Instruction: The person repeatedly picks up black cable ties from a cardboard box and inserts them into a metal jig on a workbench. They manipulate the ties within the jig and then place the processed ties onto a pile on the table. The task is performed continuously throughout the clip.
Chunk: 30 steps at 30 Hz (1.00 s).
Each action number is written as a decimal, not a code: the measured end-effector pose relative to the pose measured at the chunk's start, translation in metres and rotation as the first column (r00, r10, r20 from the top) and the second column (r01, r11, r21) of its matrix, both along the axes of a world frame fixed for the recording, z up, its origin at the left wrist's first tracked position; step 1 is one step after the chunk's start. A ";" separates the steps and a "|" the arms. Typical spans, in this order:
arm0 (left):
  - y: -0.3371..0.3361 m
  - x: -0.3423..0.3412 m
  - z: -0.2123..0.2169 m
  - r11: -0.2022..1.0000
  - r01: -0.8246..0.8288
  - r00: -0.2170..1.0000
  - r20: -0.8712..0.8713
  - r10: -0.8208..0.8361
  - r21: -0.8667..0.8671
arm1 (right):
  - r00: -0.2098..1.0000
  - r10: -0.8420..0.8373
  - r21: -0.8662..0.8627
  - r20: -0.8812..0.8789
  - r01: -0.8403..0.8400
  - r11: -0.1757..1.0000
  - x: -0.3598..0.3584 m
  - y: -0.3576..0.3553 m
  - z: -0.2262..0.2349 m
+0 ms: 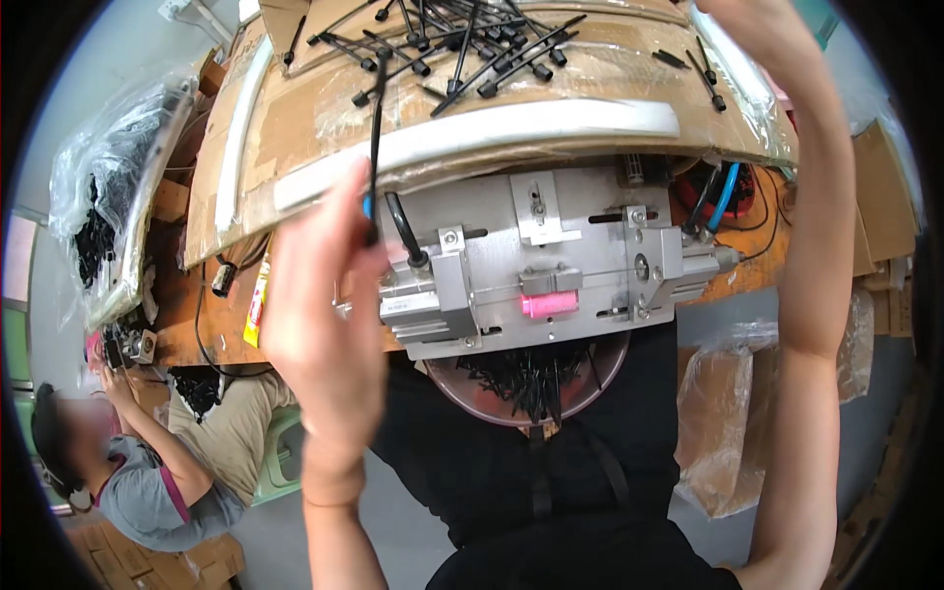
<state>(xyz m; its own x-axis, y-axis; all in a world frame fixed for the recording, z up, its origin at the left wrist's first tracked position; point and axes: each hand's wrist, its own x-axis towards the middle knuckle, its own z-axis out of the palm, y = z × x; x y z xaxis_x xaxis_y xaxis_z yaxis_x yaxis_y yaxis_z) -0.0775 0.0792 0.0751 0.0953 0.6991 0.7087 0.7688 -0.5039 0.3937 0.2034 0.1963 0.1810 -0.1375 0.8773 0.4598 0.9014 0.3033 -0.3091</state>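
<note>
While left grip [326,295] pinches black rod [376,128] | long axis pointing up-view | right grip [755,28] unclear

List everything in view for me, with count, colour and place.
Loose rods: many, black, on the board
Held rod: one, black, left hand
Board: one, brown cardboard, beyond the fixture
Strips: three, white, on the board
Fixture: one, grey, centre
Block: one, pink, on the fixture
Hoses: several, black and blue, fixture's ends
Bowl: one, pinkish, below the fixture, holding black pieces
Table: one, orange, under the fixture
Packet: one, yellow, table's left front
Plastic wraps: two or more, clear, left and right
Co-worker: one, grey shirt, lower left
Stool: one, green, lower left
Boxes: several, brown, far right
Lap: one, black, lower centre
Left hand: one, bare, at fixture's left end
Right hand: one, bare, top right
</note>
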 end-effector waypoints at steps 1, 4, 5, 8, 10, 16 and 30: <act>-0.025 0.006 -0.007 1.000 -0.004 0.996 -0.091 0.001 -0.030 | 0.987 0.068 0.054 -0.146 -0.061 0.997 -0.001 -0.006 -0.004; -0.074 0.036 -0.047 0.977 0.120 0.973 -0.173 -0.150 -0.175 | 0.793 0.310 0.241 -0.524 -0.211 0.947 -0.008 -0.030 -0.026; -0.080 0.049 -0.060 0.964 0.118 0.970 -0.178 -0.163 -0.239 | 0.712 0.353 0.238 -0.607 -0.260 0.936 -0.001 -0.036 -0.033; -0.083 0.072 -0.081 0.930 0.079 0.968 -0.197 -0.158 -0.359 | 0.553 0.342 0.143 -0.760 -0.371 0.917 0.041 -0.054 -0.050; -0.082 0.077 -0.087 0.917 0.052 0.962 -0.227 -0.153 -0.396 | 0.544 0.331 0.117 -0.771 -0.389 0.914 0.047 -0.071 -0.060; -0.075 0.079 -0.085 0.924 0.055 0.944 -0.280 -0.172 -0.379 | 0.653 0.270 0.196 -0.708 -0.185 0.963 -0.005 -0.137 -0.090; 0.128 -0.051 0.025 0.942 0.056 0.940 -0.302 -0.161 -0.330 | 0.873 0.336 0.004 -0.353 -0.358 0.934 -0.074 -0.189 -0.204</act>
